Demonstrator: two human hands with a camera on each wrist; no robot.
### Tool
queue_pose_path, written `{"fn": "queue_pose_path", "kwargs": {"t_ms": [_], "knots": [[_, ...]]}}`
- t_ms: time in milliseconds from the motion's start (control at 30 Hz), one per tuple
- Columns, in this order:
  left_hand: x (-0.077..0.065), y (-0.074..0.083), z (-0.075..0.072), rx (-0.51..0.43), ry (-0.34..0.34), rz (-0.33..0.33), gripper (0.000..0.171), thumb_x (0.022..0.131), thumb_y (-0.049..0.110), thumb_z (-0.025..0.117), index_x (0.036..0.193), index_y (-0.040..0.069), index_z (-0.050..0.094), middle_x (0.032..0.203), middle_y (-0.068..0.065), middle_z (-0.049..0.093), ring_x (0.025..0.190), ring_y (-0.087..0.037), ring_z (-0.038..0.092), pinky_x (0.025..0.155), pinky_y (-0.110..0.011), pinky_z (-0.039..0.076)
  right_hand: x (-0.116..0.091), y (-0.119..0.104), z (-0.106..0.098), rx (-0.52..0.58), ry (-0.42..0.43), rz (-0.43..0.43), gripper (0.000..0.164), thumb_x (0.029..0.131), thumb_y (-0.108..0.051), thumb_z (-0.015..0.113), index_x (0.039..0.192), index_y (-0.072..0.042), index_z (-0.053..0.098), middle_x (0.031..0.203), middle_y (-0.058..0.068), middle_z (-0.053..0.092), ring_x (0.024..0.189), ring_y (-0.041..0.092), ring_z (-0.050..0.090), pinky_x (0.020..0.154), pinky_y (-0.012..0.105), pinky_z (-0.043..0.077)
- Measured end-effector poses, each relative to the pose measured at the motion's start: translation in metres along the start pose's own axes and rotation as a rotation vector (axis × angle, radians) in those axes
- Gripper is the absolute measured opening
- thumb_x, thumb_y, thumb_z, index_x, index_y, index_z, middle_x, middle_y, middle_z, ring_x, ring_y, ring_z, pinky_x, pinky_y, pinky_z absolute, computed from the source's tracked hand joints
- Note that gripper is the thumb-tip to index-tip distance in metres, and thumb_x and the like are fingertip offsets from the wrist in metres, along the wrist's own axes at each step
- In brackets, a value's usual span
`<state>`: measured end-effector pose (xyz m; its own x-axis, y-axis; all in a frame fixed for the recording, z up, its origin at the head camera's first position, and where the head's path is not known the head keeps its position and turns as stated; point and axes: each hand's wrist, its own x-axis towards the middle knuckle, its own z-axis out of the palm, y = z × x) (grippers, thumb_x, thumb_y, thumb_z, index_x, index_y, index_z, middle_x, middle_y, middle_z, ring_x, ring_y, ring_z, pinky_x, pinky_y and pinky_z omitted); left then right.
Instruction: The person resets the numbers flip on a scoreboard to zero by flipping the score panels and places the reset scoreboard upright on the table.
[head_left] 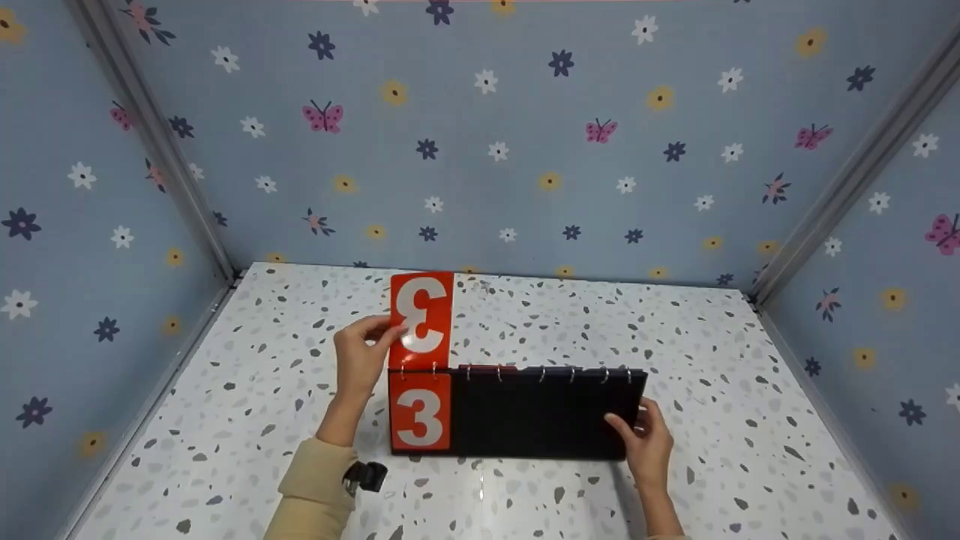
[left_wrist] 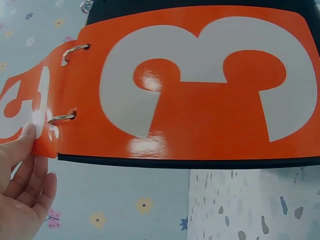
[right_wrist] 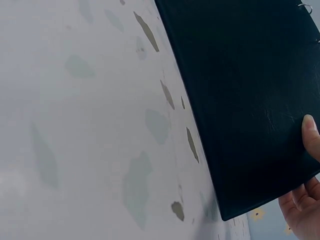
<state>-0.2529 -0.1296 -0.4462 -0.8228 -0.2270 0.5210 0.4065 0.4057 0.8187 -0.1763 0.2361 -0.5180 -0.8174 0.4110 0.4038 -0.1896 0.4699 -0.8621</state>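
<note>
A black flip scoreboard (head_left: 540,416) stands on the tabletop, metal rings (head_left: 500,373) along its top edge. At its left end, a red number card (head_left: 420,411) with a white 3 hangs against the front. Another red number card (head_left: 422,315), joined by the same rings, is raised above it and shows a reversed-looking 3. My left hand (head_left: 364,356) pinches this raised card by its left edge; the left wrist view shows the thumb on its face and the card slightly bent. My right hand (head_left: 649,442) grips the scoreboard's right end, thumb in front, fingers behind.
The speckled white tabletop (head_left: 247,390) extends around the scoreboard. Blue flowered panels (head_left: 480,150) rise at the back and both sides, with grey posts (head_left: 825,157) at the corners. A black strap piece (head_left: 367,475) hangs at the left sleeve (head_left: 315,480).
</note>
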Motion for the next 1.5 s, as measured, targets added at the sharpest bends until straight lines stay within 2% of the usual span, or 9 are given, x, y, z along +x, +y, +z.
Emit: {"fn": "queue_pose_path", "kwargs": {"t_ms": [100, 233, 467, 633, 800, 967, 1167, 1300, 1500], "knots": [[0.003, -0.004, 0.004, 0.015, -0.003, -0.006, 0.017, 0.074, 0.008, 0.074, 0.088, -0.002, 0.07, 0.08, -0.011, 0.067, 0.067, -0.019, 0.058, 0.063, -0.022, 0.046, 0.0, -0.001, 0.0, -0.016, -0.007, -0.008, 0.036, 0.07, 0.001, 0.075, 0.101, 0.005, 0.057, 0.081, 0.019, 0.063, 0.07, 0.02, 0.059, 0.062, 0.021, 0.048], [0.005, -0.009, 0.008, 0.041, -0.029, -0.042, 0.019, 0.075, 0.008, 0.073, 0.089, -0.003, 0.069, 0.079, -0.013, 0.066, 0.067, -0.02, 0.058, 0.063, -0.027, 0.049, 0.0, -0.002, 0.0, -0.021, -0.007, 0.008, 0.036, 0.07, -0.001, 0.075, 0.1, 0.004, 0.057, 0.082, 0.018, 0.063, 0.071, 0.021, 0.059, 0.064, 0.021, 0.047], [0.005, -0.016, 0.01, 0.108, -0.084, -0.159, 0.021, 0.075, 0.008, 0.073, 0.092, -0.004, 0.069, 0.079, -0.013, 0.065, 0.07, -0.021, 0.059, 0.065, -0.033, 0.049, 0.0, -0.001, 0.0, -0.017, -0.002, 0.007, 0.035, 0.07, 0.0, 0.075, 0.099, 0.004, 0.057, 0.079, 0.018, 0.062, 0.069, 0.021, 0.058, 0.063, 0.02, 0.047], [0.003, -0.019, 0.006, 0.151, -0.099, -0.228, 0.026, 0.077, 0.015, 0.072, 0.095, -0.003, 0.068, 0.08, -0.013, 0.065, 0.072, -0.021, 0.059, 0.066, -0.034, 0.049, 0.0, -0.001, 0.0, -0.001, 0.002, -0.003, 0.035, 0.069, 0.0, 0.075, 0.098, 0.005, 0.057, 0.078, 0.018, 0.062, 0.069, 0.018, 0.058, 0.063, 0.02, 0.047], [-0.003, -0.021, 0.001, 0.187, -0.075, -0.215, 0.023, 0.083, 0.018, 0.067, 0.093, -0.002, 0.068, 0.077, -0.011, 0.065, 0.068, -0.02, 0.058, 0.063, -0.032, 0.047, 0.0, -0.002, 0.0, 0.0, 0.003, -0.004, 0.035, 0.07, 0.001, 0.075, 0.099, 0.005, 0.057, 0.079, 0.019, 0.062, 0.069, 0.018, 0.058, 0.063, 0.02, 0.047], [-0.022, -0.02, -0.004, 0.156, 0.008, -0.165, 0.017, 0.087, 0.012, 0.06, 0.09, -0.002, 0.068, 0.074, -0.01, 0.064, 0.065, -0.021, 0.058, 0.057, -0.024, 0.044, -0.001, -0.002, 0.0, -0.013, 0.002, 0.0, 0.035, 0.069, 0.0, 0.075, 0.1, 0.004, 0.057, 0.079, 0.019, 0.062, 0.069, 0.019, 0.058, 0.062, 0.018, 0.046], [-0.054, -0.018, -0.004, 0.087, 0.141, -0.099, 0.014, 0.089, 0.008, 0.057, 0.09, -0.005, 0.064, 0.078, -0.012, 0.063, 0.069, -0.021, 0.057, 0.061, -0.02, 0.044, -0.001, -0.001, 0.0, -0.021, 0.0, -0.005, 0.035, 0.07, 0.0, 0.075, 0.099, 0.004, 0.057, 0.078, 0.018, 0.062, 0.068, 0.018, 0.057, 0.062, 0.018, 0.046], [-0.075, -0.017, 0.0, 0.067, 0.198, -0.107, 0.014, 0.088, 0.01, 0.059, 0.092, -0.003, 0.063, 0.081, -0.009, 0.062, 0.073, -0.017, 0.055, 0.064, -0.02, 0.044, -0.002, 0.0, 0.0, -0.007, 0.001, -0.007, 0.035, 0.069, 0.001, 0.075, 0.099, 0.005, 0.057, 0.077, 0.019, 0.061, 0.068, 0.017, 0.057, 0.061, 0.017, 0.046], [-0.101, -0.02, 0.008, 0.047, 0.215, -0.147, 0.026, 0.079, 0.012, 0.07, 0.099, -0.002, 0.059, 0.091, -0.009, 0.06, 0.081, -0.016, 0.054, 0.07, -0.025, 0.045, -0.001, 0.0, 0.0, 0.007, 0.008, -0.009, 0.035, 0.069, 0.002, 0.075, 0.099, 0.005, 0.057, 0.078, 0.019, 0.061, 0.067, 0.017, 0.057, 0.061, 0.017, 0.046]]}}
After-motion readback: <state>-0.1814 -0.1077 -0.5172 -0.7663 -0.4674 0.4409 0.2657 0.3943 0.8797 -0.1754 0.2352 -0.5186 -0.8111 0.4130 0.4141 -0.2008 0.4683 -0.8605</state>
